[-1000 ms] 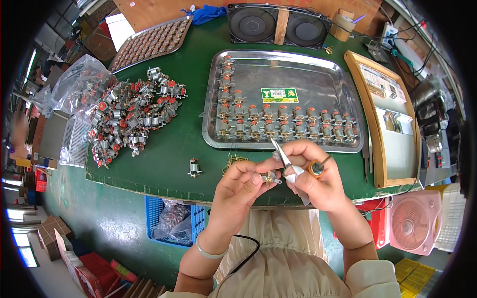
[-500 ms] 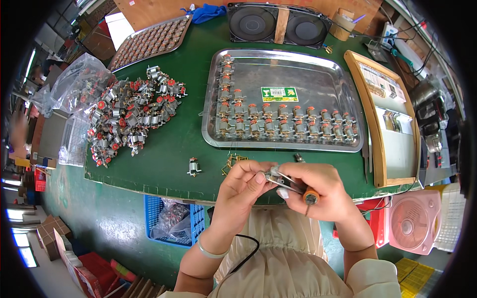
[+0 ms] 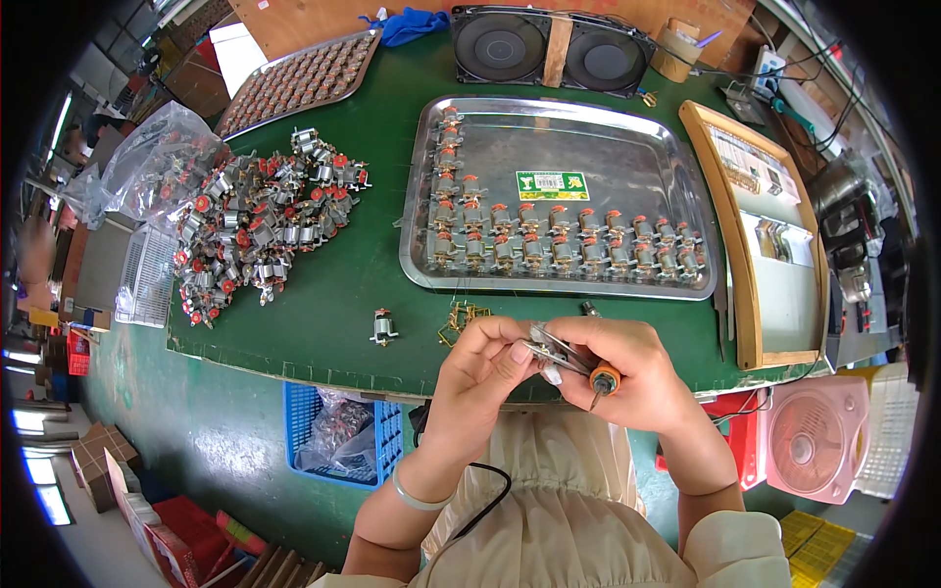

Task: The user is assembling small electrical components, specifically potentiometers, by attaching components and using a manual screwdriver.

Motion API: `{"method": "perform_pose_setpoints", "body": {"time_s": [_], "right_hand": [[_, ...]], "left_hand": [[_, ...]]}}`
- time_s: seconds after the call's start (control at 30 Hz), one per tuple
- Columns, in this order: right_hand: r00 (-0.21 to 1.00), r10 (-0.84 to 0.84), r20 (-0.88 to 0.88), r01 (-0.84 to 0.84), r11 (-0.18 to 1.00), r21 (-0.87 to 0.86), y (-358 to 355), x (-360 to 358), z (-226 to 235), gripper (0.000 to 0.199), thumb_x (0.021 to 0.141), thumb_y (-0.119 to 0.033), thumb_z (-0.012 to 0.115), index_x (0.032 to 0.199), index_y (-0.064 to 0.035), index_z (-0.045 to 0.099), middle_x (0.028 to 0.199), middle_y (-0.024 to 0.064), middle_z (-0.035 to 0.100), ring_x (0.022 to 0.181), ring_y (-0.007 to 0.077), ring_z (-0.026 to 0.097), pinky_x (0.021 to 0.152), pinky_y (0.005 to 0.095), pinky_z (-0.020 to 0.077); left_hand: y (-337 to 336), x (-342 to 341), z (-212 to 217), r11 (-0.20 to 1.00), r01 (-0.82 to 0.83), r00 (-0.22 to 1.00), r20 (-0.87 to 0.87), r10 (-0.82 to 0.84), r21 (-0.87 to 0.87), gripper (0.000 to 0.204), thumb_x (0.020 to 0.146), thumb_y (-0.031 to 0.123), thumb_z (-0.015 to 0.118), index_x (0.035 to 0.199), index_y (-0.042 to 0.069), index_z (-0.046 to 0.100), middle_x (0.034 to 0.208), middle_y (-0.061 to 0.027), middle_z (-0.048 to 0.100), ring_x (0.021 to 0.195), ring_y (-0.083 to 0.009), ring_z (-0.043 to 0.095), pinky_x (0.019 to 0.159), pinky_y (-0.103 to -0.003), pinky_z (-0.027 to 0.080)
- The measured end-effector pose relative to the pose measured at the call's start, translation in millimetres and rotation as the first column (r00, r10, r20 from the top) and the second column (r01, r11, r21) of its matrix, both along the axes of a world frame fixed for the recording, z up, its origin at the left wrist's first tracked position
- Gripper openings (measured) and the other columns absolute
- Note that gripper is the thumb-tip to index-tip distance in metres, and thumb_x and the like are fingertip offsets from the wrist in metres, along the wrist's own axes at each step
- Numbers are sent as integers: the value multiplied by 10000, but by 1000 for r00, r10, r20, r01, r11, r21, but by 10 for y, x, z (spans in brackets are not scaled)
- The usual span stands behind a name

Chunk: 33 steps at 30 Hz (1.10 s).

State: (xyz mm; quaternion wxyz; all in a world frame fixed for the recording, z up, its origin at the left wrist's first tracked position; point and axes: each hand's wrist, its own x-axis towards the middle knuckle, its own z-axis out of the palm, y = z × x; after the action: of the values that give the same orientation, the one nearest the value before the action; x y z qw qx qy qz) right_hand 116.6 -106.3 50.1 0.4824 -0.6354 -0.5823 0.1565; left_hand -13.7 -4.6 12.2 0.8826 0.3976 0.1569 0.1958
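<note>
Above the table's front edge, my left hand [image 3: 482, 370] pinches a small metal part [image 3: 536, 348] between thumb and fingers; its exact kind is mostly hidden. My right hand [image 3: 635, 377] is closed on a pair of metal tweezers [image 3: 571, 359], whose tips meet that part. A screwdriver with an orange handle [image 3: 605, 379] is also tucked in the right hand, its shaft pointing down toward me. One small motor [image 3: 382, 327] stands alone to the left of my hands. Just beyond my fingers lie several thin brass pieces [image 3: 461, 321].
A metal tray [image 3: 608, 147] holds rows of small motors with red tops. A motor heap [image 3: 265, 225] lies to the left beside a plastic bag [image 3: 162, 162]. Farther back is another filled tray [image 3: 304, 83]. A wooden-framed box [image 3: 750, 323] stands right; a blue crate [image 3: 390, 441] sits below.
The tweezers and screwdriver have tilted slightly in my right hand, the screwdriver handle shifting up and left. My left hand keeps its pinch, with the part turned a little.
</note>
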Motion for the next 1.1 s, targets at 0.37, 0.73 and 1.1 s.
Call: {"method": "perform_pose_setpoints", "body": {"time_s": [0.37, 0.73, 1.1], "right_hand": [[981, -76, 178, 59, 993, 98, 52, -33, -76, 337, 614, 7, 668, 933, -38, 569, 786, 69, 614, 590, 205, 588, 490, 302, 453], [995, -92, 34, 92, 996, 0, -126, -6, -38, 292, 668, -13, 677, 906, -29, 509, 605, 49, 522, 501, 165, 536, 440, 277, 399], [955, -54, 291, 33, 997, 76, -71, -52, 7, 400, 522, 72, 594, 906, -16, 529, 630, 46, 528, 520, 211, 535, 447, 308, 417]], "left_hand": [[-44, 22, -54, 991, -115, 990, 86, 109, 62, 130, 885, 66, 495, 1002, 23, 457, 1046, -99, 522, 933, -129, 510, 836, -279, 421], [72, 38, -61, 912, -244, 963, 195, 188, 328, 103, 877, 19, 473, 978, 22, 449, 1169, -196, 473, 1059, -231, 494, 883, -332, 393], [98, 16, 21, 822, -255, 961, 229, 156, 509, 232, 791, -33, 588, 977, 25, 463, 1163, -190, 485, 1033, -213, 502, 867, -326, 412]]}}
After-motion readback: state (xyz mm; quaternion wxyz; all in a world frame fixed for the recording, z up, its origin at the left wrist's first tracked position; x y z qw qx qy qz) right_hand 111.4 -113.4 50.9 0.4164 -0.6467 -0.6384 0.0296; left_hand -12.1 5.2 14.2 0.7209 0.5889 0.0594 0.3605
